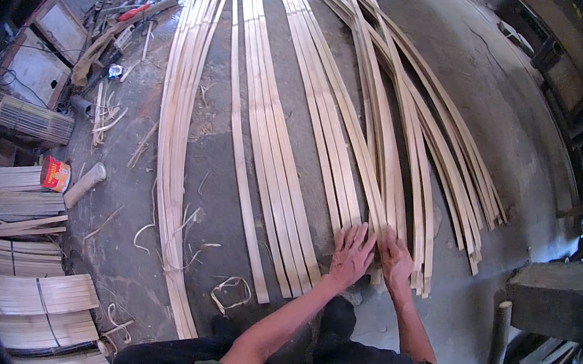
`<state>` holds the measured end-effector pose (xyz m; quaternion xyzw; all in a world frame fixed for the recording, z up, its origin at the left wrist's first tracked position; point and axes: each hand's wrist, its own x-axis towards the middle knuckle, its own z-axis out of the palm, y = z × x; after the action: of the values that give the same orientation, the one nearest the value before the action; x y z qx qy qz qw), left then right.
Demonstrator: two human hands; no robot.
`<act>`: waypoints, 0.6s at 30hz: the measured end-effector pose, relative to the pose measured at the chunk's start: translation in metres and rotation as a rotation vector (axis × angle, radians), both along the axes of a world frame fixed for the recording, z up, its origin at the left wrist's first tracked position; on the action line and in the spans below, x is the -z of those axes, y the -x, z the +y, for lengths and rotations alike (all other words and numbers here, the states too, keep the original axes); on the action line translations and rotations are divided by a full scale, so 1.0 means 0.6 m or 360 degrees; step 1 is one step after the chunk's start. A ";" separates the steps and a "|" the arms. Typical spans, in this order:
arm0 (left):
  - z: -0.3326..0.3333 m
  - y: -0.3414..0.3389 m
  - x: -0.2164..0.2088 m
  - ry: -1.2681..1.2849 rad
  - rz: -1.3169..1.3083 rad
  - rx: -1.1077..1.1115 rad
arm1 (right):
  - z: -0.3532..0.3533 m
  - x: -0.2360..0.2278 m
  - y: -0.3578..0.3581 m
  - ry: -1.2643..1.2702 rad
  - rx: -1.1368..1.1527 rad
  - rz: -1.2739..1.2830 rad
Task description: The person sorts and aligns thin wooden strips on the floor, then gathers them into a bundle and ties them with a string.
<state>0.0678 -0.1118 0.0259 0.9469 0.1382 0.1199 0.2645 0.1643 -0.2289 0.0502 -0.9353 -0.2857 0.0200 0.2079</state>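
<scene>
Long, pale split-bamboo strips lie in several rows on the floor, running away from me. My left hand (353, 255) rests over the near ends of one group of bamboo strips (323, 106), its fingers stretched and slightly apart. Close beside it, my right hand (396, 260) has its fingers closed at the near end of a bamboo strip (392, 193); the hand hides part of the grip. Right of it, more strips (452, 164) cross one another and fan out. To the left lie a flat row of strips (261, 128) and a narrower bundle (178, 119).
Tied strip bundles (41, 295) are stacked at lower left, below a red-and-yellow container (55, 174) and a short wooden rod (85, 186). Curled shavings (230, 294) litter the concrete floor (121, 227). A stone-like block (567, 289) and an upright pole (497, 349) stand at right.
</scene>
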 end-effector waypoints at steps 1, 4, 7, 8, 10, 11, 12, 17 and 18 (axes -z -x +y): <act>0.001 -0.001 -0.001 0.0046 -0.0020 -0.0013 | 0.003 0.001 0.002 0.0028 0.0000 -0.0017; -0.006 0.001 -0.005 0.0060 -0.0006 -0.0014 | 0.002 0.000 0.006 0.0125 0.0012 0.0011; -0.007 0.006 -0.006 0.0045 0.0014 0.0004 | 0.007 -0.009 0.006 0.0166 -0.0032 0.0103; -0.007 0.007 -0.005 0.0041 0.0026 0.0010 | 0.011 -0.017 0.007 0.0171 -0.0062 0.0169; -0.006 0.011 0.000 0.0070 -0.0006 -0.0002 | 0.014 -0.023 0.007 0.0178 -0.0103 0.0215; -0.005 0.012 0.003 0.0082 -0.0022 -0.0012 | 0.015 -0.023 0.006 0.0181 -0.0113 0.0196; -0.005 0.014 0.005 0.0063 -0.0030 -0.0025 | 0.016 -0.024 0.004 0.0184 -0.0123 0.0177; -0.007 0.022 0.014 0.0011 0.0020 -0.0031 | 0.010 -0.011 -0.009 0.0183 -0.0108 0.0108; -0.008 0.022 0.015 0.0009 0.0035 -0.0040 | 0.011 -0.012 -0.012 0.0185 -0.0081 0.0108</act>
<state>0.0544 -0.1164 0.0170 0.9456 0.1532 0.1123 0.2640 0.1712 -0.2224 0.0574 -0.9370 -0.3006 0.0734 0.1622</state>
